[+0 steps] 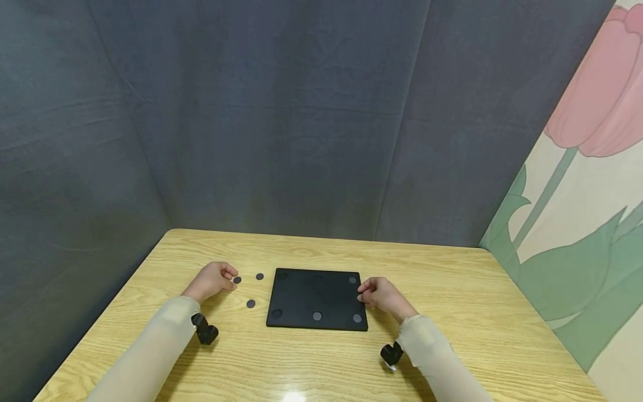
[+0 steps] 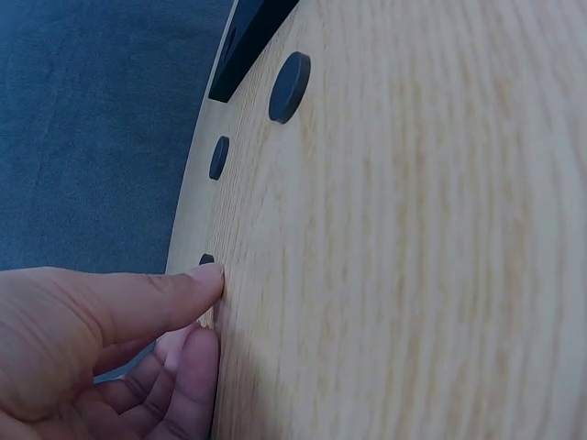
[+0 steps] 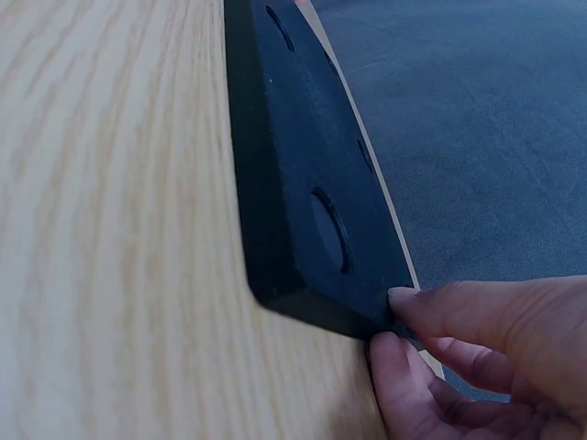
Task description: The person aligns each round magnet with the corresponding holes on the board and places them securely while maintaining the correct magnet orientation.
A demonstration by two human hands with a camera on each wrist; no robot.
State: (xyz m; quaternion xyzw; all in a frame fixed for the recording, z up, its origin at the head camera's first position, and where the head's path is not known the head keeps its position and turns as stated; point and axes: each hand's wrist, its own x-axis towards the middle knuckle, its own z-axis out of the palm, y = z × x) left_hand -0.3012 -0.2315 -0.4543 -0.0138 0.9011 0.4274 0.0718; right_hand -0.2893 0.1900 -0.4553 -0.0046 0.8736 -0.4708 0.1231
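Note:
My left hand [image 1: 213, 281] hovers low at the table's left, thumb and fingertips right at a small dark disc [image 1: 237, 280]. In the left wrist view the thumb covers most of that disc [image 2: 207, 259], and the fingers are loosely bent with a gap below the thumb. Two more loose dark discs lie near it, one farther back [image 1: 259, 276] and one closer to me [image 1: 250, 304]. A flat black board [image 1: 316, 296] has round recesses, three with grey faces. At its right edge my right hand [image 1: 384, 296] pinches the board, thumb on top, finger against the side.
The wooden table [image 1: 452, 301] carries the board near its middle. A dark curtain [image 1: 301, 139] hangs behind and to the left. On the right stands a wall [image 1: 577, 223] painted with a pink tulip. Each sleeve bears a small black wrist camera.

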